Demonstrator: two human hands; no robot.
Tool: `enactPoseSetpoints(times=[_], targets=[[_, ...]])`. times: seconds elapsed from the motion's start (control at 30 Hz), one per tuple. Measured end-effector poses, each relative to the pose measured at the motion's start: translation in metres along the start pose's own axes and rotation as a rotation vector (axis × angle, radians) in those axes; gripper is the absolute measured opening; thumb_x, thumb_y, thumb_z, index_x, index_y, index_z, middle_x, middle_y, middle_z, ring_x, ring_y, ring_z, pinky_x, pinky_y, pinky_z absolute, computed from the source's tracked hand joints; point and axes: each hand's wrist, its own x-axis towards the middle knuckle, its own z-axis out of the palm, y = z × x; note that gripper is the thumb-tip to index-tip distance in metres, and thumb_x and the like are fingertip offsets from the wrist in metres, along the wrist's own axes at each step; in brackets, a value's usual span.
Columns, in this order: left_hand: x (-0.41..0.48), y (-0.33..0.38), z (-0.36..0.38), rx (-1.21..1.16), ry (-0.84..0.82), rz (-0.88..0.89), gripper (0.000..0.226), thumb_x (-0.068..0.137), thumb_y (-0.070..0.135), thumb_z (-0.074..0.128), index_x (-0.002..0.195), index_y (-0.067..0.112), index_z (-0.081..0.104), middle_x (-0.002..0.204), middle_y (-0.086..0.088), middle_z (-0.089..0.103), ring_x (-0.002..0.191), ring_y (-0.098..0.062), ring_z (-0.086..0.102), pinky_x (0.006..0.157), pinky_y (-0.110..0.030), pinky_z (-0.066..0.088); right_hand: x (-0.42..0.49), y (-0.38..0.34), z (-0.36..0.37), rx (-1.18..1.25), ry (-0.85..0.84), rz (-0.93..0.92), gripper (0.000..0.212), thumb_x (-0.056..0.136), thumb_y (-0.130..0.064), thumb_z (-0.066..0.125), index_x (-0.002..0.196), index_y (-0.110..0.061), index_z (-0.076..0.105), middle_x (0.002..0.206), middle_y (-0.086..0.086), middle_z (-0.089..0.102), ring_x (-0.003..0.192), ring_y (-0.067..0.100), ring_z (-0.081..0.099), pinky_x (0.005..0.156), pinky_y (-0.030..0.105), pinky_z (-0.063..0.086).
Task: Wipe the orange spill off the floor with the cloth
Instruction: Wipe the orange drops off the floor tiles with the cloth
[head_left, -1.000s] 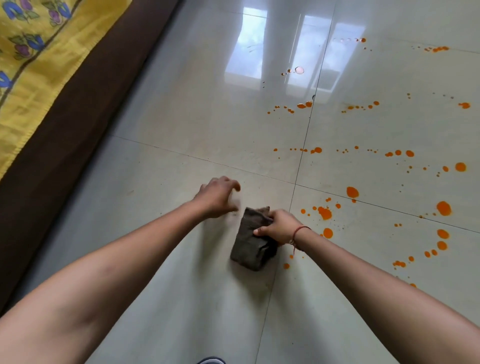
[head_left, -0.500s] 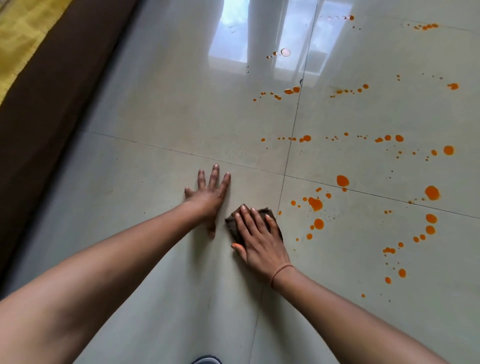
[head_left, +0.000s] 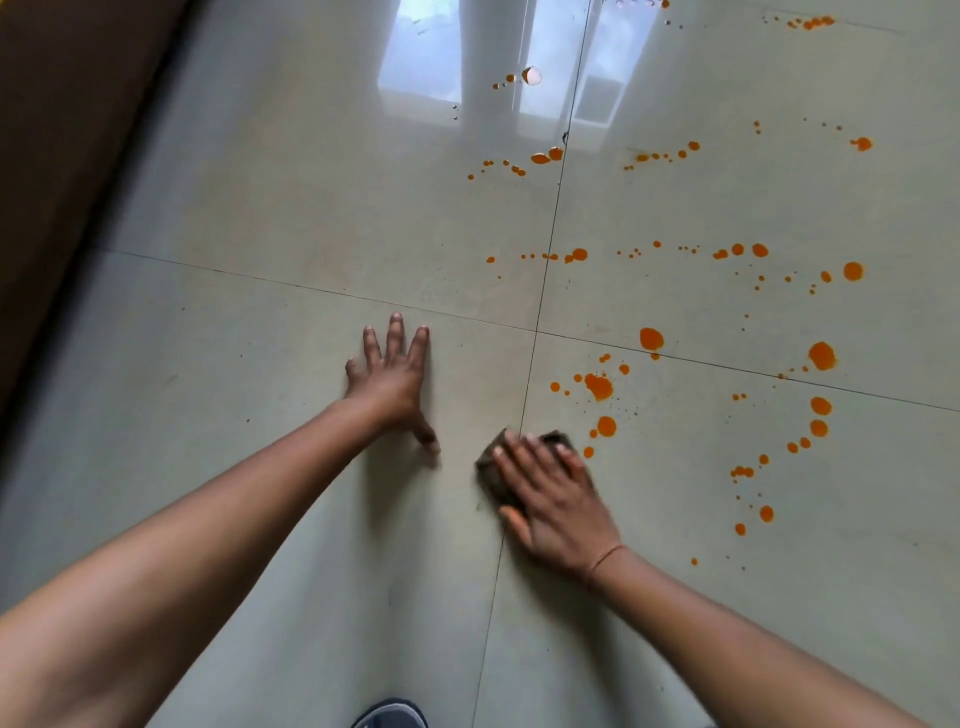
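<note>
The right hand (head_left: 553, 499) lies flat on the dark cloth (head_left: 496, 475), just below the centre of the frame, fingers stretched out and slightly apart, pressing it to the floor (head_left: 260, 415). The cloth sits on the tile seam (its far edge is blurred). The orange spill (head_left: 598, 385) dots the tiles from just beside the cloth out to the upper right. The left hand (head_left: 389, 382) rests palm-down at centre, fingers spread, holding nothing.
</note>
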Motion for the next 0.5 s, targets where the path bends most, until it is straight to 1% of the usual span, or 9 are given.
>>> enactPoseSetpoints(times=[0.1, 0.13, 0.17, 0.23, 0.3, 0.33, 0.37, 0.43, 0.5], targets=[[0.002, 0.008, 0.004, -0.035, 0.039, -0.015, 0.160, 0.043, 0.050, 0.093, 0.150, 0.025, -0.023, 0.153, -0.008, -0.038, 0.141, -0.040, -0.028, 0.112, -0.064, 0.002, 0.062, 0.026, -0.010, 0.034, 0.046, 0.327, 0.067, 0.091, -0.049, 0.033, 0.150, -0.017, 0.031, 0.158, 0.006, 0.025, 0.144, 0.023, 0.027, 0.113, 0.043, 0.017], [0.003, 0.010, 0.004, 0.001, 0.056, 0.001, 0.160, 0.042, 0.050, 0.093, 0.150, 0.025, -0.023, 0.153, -0.007, -0.037, 0.142, -0.039, -0.027, 0.112, -0.064, 0.002, 0.082, 0.018, -0.013, 0.052, 0.057, 0.400, 0.068, 0.091, -0.050, 0.030, 0.151, -0.017, 0.029, 0.158, 0.007, 0.025, 0.144, 0.023, 0.025, 0.114, 0.043, 0.016], [0.003, 0.015, 0.002, 0.051, 0.068, 0.030, 0.160, 0.041, 0.049, 0.093, 0.150, 0.024, -0.022, 0.154, -0.008, -0.036, 0.142, -0.039, -0.026, 0.112, -0.064, 0.004, 0.093, 0.007, -0.013, 0.066, 0.073, 0.410, 0.069, 0.091, -0.050, 0.030, 0.151, -0.016, 0.029, 0.158, 0.007, 0.025, 0.145, 0.023, 0.025, 0.114, 0.043, 0.016], [0.006, 0.027, -0.003, 0.127, 0.058, 0.089, 0.160, 0.042, 0.041, 0.095, 0.151, 0.022, -0.021, 0.155, -0.009, -0.033, 0.144, -0.040, -0.022, 0.111, -0.065, 0.011, 0.077, -0.012, -0.008, 0.026, 0.022, 0.227, 0.067, 0.092, -0.049, 0.033, 0.151, -0.016, 0.030, 0.159, 0.007, 0.024, 0.145, 0.022, 0.024, 0.115, 0.043, 0.018], [0.008, 0.038, -0.006, 0.161, 0.010, 0.104, 0.157, 0.047, 0.031, 0.096, 0.150, 0.019, -0.022, 0.154, -0.013, -0.033, 0.143, -0.045, -0.019, 0.110, -0.066, 0.015, 0.026, -0.004, -0.004, -0.013, -0.019, 0.046, 0.066, 0.092, -0.047, 0.039, 0.151, -0.018, 0.029, 0.160, 0.005, 0.021, 0.146, 0.021, 0.022, 0.116, 0.042, 0.018], [0.009, 0.041, -0.006, 0.166, -0.012, 0.099, 0.155, 0.051, 0.028, 0.095, 0.150, 0.017, -0.023, 0.153, -0.015, -0.035, 0.142, -0.047, -0.020, 0.110, -0.066, 0.015, 0.003, 0.013, -0.007, -0.010, -0.022, 0.023, 0.067, 0.092, -0.047, 0.041, 0.151, -0.020, 0.029, 0.159, 0.004, 0.021, 0.146, 0.021, 0.023, 0.116, 0.042, 0.019], [0.009, 0.043, -0.006, 0.168, -0.022, 0.092, 0.154, 0.053, 0.026, 0.094, 0.150, 0.016, -0.025, 0.152, -0.016, -0.037, 0.141, -0.048, -0.021, 0.111, -0.066, 0.015, -0.011, 0.033, -0.008, -0.019, -0.002, 0.054, 0.067, 0.090, -0.047, 0.041, 0.151, -0.021, 0.029, 0.159, 0.004, 0.021, 0.145, 0.021, 0.026, 0.115, 0.042, 0.019], [0.010, 0.042, -0.005, 0.175, -0.039, 0.080, 0.155, 0.053, 0.027, 0.094, 0.148, 0.015, -0.028, 0.150, -0.017, -0.040, 0.140, -0.048, -0.024, 0.111, -0.067, 0.012, -0.008, 0.071, -0.013, -0.016, 0.008, 0.244, 0.068, 0.090, -0.048, 0.036, 0.151, -0.019, 0.029, 0.158, 0.004, 0.022, 0.143, 0.022, 0.029, 0.112, 0.041, 0.018], [0.012, 0.044, -0.005, 0.175, -0.068, 0.069, 0.156, 0.053, 0.027, 0.095, 0.146, 0.014, -0.030, 0.148, -0.018, -0.042, 0.138, -0.049, -0.026, 0.111, -0.067, 0.010, 0.030, 0.083, -0.018, 0.012, 0.046, 0.474, 0.068, 0.090, -0.049, 0.031, 0.151, -0.017, 0.029, 0.158, 0.005, 0.025, 0.144, 0.022, 0.027, 0.111, 0.039, 0.017]])
